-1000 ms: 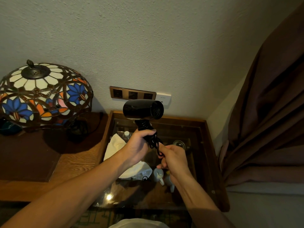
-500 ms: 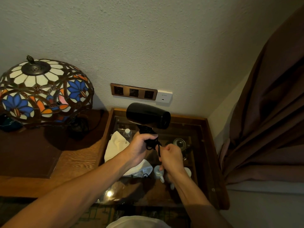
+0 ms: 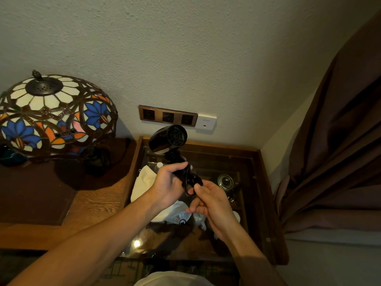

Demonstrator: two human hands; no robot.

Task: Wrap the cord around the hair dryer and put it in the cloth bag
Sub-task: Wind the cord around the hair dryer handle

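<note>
Since half a second ago the hair dryer [image 3: 168, 138] has been turned; its rear grille now faces the camera. Cord [image 3: 190, 179] is seen coiled on the handle, so wrapping is judged nearly done. Handle gripped by the left hand [image 3: 168, 185], fingers curled round it. Last loop pinched by the right hand [image 3: 209, 200], just below the handle. Cloth bag [image 3: 144, 182] is left lying on the glass-topped table [image 3: 266, 195] beneath, not yet taken up

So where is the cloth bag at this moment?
In the head view the cloth bag lies on the glass-topped table, centre-left, under the left hand.
</note>
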